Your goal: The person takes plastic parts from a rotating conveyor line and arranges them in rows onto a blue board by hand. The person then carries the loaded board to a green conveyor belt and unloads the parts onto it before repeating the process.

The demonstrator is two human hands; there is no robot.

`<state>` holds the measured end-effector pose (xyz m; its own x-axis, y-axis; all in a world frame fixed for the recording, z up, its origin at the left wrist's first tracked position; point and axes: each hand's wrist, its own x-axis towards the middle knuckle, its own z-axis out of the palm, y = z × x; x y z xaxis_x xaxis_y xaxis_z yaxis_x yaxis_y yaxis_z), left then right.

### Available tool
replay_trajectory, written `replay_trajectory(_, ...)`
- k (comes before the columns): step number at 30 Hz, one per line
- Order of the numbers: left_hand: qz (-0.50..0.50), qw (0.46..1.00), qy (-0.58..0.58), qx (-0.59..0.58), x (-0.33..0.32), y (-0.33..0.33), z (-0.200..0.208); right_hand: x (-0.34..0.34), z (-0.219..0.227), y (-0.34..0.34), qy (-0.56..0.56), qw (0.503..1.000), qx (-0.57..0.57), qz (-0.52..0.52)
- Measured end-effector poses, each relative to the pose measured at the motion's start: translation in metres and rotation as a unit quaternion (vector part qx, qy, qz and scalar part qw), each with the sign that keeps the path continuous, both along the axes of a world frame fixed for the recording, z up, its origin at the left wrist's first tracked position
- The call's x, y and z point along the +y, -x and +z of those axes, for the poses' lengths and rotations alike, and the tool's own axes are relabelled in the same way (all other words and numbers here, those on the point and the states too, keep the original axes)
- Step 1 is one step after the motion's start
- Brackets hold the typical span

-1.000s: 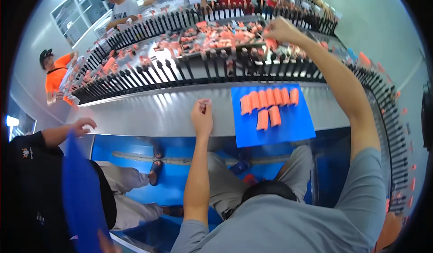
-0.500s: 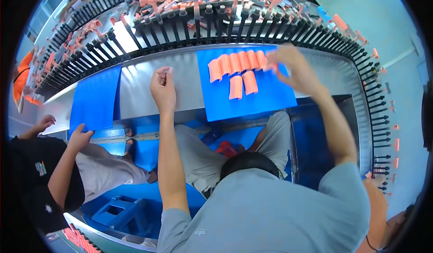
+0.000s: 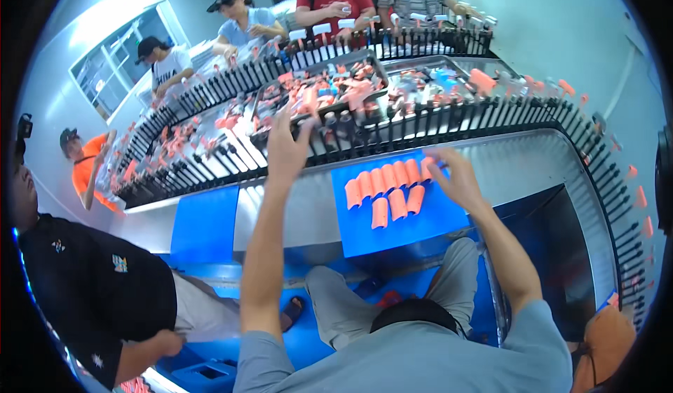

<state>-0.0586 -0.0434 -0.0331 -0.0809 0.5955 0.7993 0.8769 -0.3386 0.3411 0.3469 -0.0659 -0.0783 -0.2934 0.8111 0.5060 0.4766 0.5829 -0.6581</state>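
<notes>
On a blue sheet [image 3: 438, 218] lie several salmon-pink curved plastic shells [image 3: 388, 177] in a slanting row, with three more shells [image 3: 397, 204] below them. At the right end of the upper row, the fingers and thumb of my right hand [image 3: 456, 176] close around the last pink shell [image 3: 426, 170]. My left hand [image 3: 286, 148] is raised over the bench edge towards the black peg rack, fingers apart and slightly blurred. Nothing shows in it. Just beyond its fingertips stands a pink part [image 3: 308, 101] on the rack.
Black pegs [image 3: 392, 128] line the curved metal bench [image 3: 308, 204]. Behind them, trays [image 3: 382, 78] hold many pink parts. Another blue sheet [image 3: 203, 225] lies to the left, near a person in black [image 3: 105, 288]. Several people work across the rack. A blue stool [image 3: 203, 373] stands at lower left.
The view has tilted up. My left hand has gone from above the bench to the rack, its fingers spreading. My right hand is now at the row's end; the lower group shows one more shell.
</notes>
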Motion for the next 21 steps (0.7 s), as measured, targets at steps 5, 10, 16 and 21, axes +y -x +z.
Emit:
replay_trajectory(5,-0.023,0.966,0.237,0.097,0.060,0.039,0.064,0.119,0.083,-0.020,-0.181,0.966,-0.049,-0.176)
replay_trajectory(10,-0.063,0.964,0.193,0.174,0.056,0.065,0.078,0.175,0.128,-0.069,-0.249,0.919,-0.187,-0.243)
replay_trajectory(16,0.010,0.982,0.166,0.091,0.033,0.129,0.056,0.193,0.147,-0.011,-0.094,0.941,-0.326,0.007)
replay_trajectory(21,0.087,0.971,0.147,0.169,0.013,0.156,0.037,0.165,0.144,0.026,-0.052,0.873,-0.479,-0.081)
